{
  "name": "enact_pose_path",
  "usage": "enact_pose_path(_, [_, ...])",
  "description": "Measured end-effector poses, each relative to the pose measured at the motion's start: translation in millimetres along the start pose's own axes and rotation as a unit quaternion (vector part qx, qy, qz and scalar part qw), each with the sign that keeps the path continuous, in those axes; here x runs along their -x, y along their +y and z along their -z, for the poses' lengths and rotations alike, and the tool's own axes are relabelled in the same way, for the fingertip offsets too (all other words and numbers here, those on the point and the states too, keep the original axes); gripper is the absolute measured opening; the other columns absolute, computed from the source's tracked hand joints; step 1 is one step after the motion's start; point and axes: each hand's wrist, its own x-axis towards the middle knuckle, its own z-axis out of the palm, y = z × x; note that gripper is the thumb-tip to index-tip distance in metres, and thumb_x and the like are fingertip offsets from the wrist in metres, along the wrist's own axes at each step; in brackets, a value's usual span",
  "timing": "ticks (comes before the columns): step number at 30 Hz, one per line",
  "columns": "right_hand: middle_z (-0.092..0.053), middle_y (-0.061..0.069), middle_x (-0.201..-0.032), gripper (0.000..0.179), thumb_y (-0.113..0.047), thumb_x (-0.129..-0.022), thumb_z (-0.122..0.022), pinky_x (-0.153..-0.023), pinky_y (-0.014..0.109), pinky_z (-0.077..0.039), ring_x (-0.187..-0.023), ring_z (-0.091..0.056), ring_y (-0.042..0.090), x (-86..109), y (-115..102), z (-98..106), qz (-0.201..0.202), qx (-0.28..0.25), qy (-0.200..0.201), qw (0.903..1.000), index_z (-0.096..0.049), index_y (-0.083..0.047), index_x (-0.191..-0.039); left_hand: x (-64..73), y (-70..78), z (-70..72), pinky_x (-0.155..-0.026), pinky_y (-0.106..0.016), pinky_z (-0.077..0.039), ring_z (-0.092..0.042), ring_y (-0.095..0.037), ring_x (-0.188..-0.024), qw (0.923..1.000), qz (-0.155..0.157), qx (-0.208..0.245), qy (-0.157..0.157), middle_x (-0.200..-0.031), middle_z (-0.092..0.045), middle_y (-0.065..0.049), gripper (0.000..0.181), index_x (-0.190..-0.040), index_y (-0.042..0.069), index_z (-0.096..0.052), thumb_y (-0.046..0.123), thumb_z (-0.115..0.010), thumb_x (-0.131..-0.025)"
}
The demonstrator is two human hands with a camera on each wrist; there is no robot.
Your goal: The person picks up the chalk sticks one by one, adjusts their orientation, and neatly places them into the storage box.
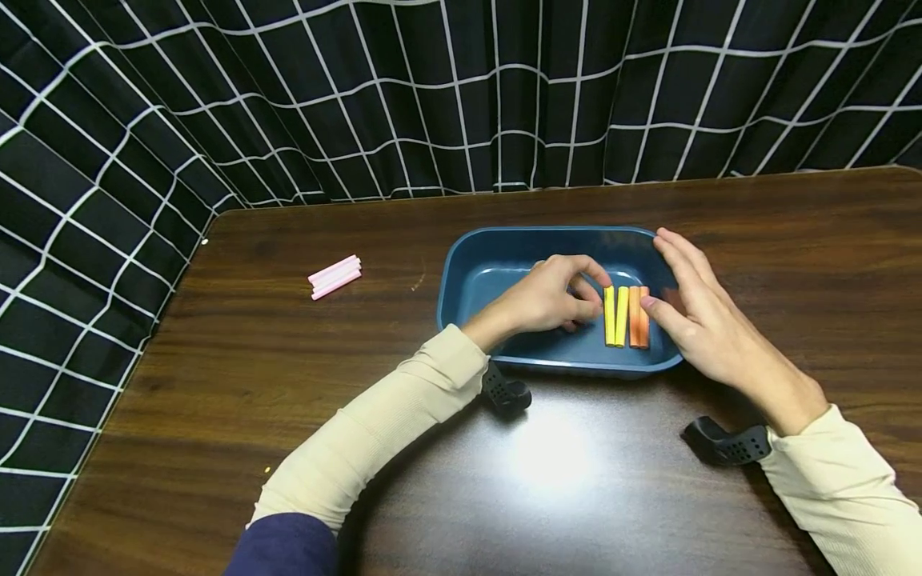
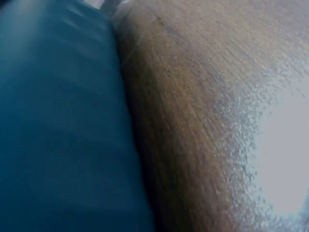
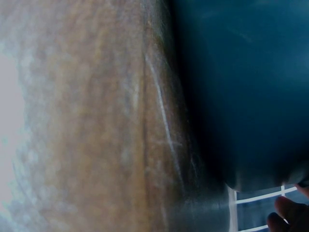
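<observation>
Left hand (image 1: 549, 298) and right hand (image 1: 707, 324), grasping nothing, should gently nudge yellow sticks (image 1: 622, 317) and orange sticks (image 1: 635, 324) together inside the tray (image 1: 479, 282), ends level

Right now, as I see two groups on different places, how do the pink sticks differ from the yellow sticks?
The pink sticks lie on the wooden table; the yellow sticks lie inside the blue tray. In the head view, the pink sticks slant, while the yellow sticks run nearly vertically. The pink sticks lie away from both hands; the yellow sticks lie by the left hand's fingertips. Both kinds are thin and straight.
</observation>
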Motion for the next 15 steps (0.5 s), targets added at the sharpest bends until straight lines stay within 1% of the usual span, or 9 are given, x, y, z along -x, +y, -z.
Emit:
enact_pose_path(2, [-0.017, 0.019, -0.163, 0.070, -0.005, -0.095, -0.056, -0.094, -0.005, -0.023, -0.144, -0.027, 0.044, -0.4, 0, -2, 0.002, -0.003, -0.001, 1.0000, -0.021, -0.001, -0.156, 3.0, -2.3, 3.1, -0.066, -0.016, -0.053, -0.065, -0.009, -0.080, 0.9981, -0.023, -0.056, 0.010, -0.102, -0.071, -0.008, 0.031, -0.123, 0.004, -0.062, 0.006, -0.068, -0.092])
enact_pose_path(4, [-0.017, 0.019, -0.163, 0.070, -0.005, -0.095, -0.056, -0.094, -0.004, -0.024, -0.143, -0.028, 0.044, -0.5, 0, -2, 0.002, -0.005, -0.002, 1.0000, -0.021, -0.001, -0.156, 5.8, -3.6, 6.1, -0.070, -0.014, -0.050, -0.066, -0.010, -0.089, 0.9943, -0.046, -0.095, 0.015, -0.107, -0.070, -0.007, 0.031, -0.123, 0.005, -0.063, 0.008, -0.068, -0.093])
enact_pose_path(5, [-0.017, 0.018, -0.163, 0.070, -0.005, -0.095, -0.057, -0.095, -0.004, -0.023, -0.144, -0.027, 0.044, -0.7, -1, -3, 0.001, -0.003, -0.002, 1.0000, -0.021, -0.001, -0.156, 7.0, -3.8, 7.5, -0.073, -0.013, -0.049, -0.066, -0.010, -0.093, 0.9929, -0.055, -0.104, 0.014, -0.110, -0.070, -0.007, 0.031, -0.123, 0.005, -0.063, 0.007, -0.068, -0.093])
enact_pose_path(6, [-0.017, 0.018, -0.163, 0.070, -0.006, -0.095, -0.056, -0.102, 0.001, -0.027, -0.144, -0.027, 0.044, -0.9, -1, -2, -0.001, -0.002, -0.002, 1.0000, -0.021, -0.001, -0.156, 8.2, -3.8, 8.8, -0.076, -0.012, -0.049, -0.066, -0.011, -0.097, 0.9918, -0.063, -0.111, 0.012, -0.112, -0.069, -0.008, 0.031, -0.123, 0.005, -0.063, 0.008, -0.068, -0.093])
enact_pose_path(7, [-0.016, 0.018, -0.163, 0.070, -0.006, -0.096, -0.056, -0.109, 0.008, -0.030, -0.144, -0.027, 0.044, -0.9, -1, -2, -0.004, -0.001, -0.002, 1.0000, -0.021, -0.001, -0.156, 9.2, -3.4, 10.1, -0.078, -0.012, -0.050, -0.066, -0.013, -0.098, 0.9909, -0.070, -0.115, 0.009, -0.113, -0.069, -0.008, 0.031, -0.123, 0.005, -0.062, 0.008, -0.067, -0.093])
enact_pose_path(9, [-0.016, 0.018, -0.164, 0.070, -0.007, -0.096, -0.056, -0.114, 0.023, -0.034, -0.144, -0.027, 0.043, -0.8, -2, -1, -0.010, 0.003, -0.002, 0.9999, -0.020, -0.001, -0.156, 10.8, -2.2, 12.0, -0.081, -0.013, -0.050, -0.066, -0.014, -0.101, 0.9886, -0.082, -0.127, 0.005, -0.115, -0.068, -0.009, 0.031, -0.124, 0.004, -0.062, 0.008, -0.067, -0.093])
enact_pose_path(12, [-0.016, 0.018, -0.163, 0.070, -0.006, -0.096, -0.056, -0.113, 0.024, -0.036, -0.143, -0.028, 0.043, -0.5, -2, 0, -0.012, 0.001, -0.001, 0.9999, -0.020, -0.001, -0.156, 13.3, -1.5, 14.2, -0.084, -0.013, -0.050, -0.064, -0.013, -0.102, 0.9847, -0.088, -0.151, -0.002, -0.116, -0.068, -0.008, 0.031, -0.125, 0.006, -0.062, 0.009, -0.067, -0.094])
enact_pose_path(14, [-0.016, 0.018, -0.163, 0.070, -0.006, -0.096, -0.056, -0.112, 0.021, -0.035, -0.143, -0.028, 0.043, -0.4, -2, 1, -0.013, 0.002, 0.000, 0.9999, -0.021, -0.001, -0.156, 15.6, -1.5, 16.1, -0.086, -0.014, -0.050, -0.064, -0.013, -0.103, 0.9817, -0.093, -0.166, -0.005, -0.117, -0.068, -0.008, 0.032, -0.125, 0.006, -0.063, 0.010, -0.067, -0.094])
enact_pose_path(15, [-0.016, 0.019, -0.163, 0.070, -0.006, -0.096, -0.056, -0.113, 0.024, -0.035, -0.143, -0.028, 0.043, -0.4, -2, 1, -0.013, 0.001, 0.000, 0.9999, -0.020, -0.001, -0.156, 17.2, -1.4, 17.5, -0.087, -0.015, -0.050, -0.064, -0.013, -0.105, 0.9805, -0.096, -0.171, -0.006, -0.118, -0.068, -0.008, 0.033, -0.126, 0.007, -0.062, 0.010, -0.067, -0.094])
